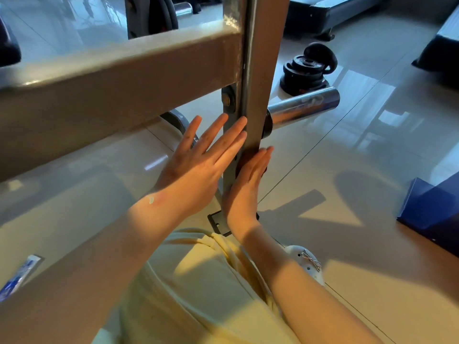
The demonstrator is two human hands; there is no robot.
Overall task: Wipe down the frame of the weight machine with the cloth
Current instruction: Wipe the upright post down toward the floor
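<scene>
Head view: grips flat at the frame upright (263, 70).
Left grip (198, 162) spread-fingered, right grip (248, 180) straight-fingered against it; neither clasps anything. Floor packet's (17, 276) print is unreadable.

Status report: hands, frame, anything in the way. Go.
Left hand open, fingers straight beside upright. Right hand open, flat against upright. No cloth clearly visible. Chrome peg juts out above right hand.

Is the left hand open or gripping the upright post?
Open: the left hand shows straight, spread fingers, tips against the upright post.
</scene>
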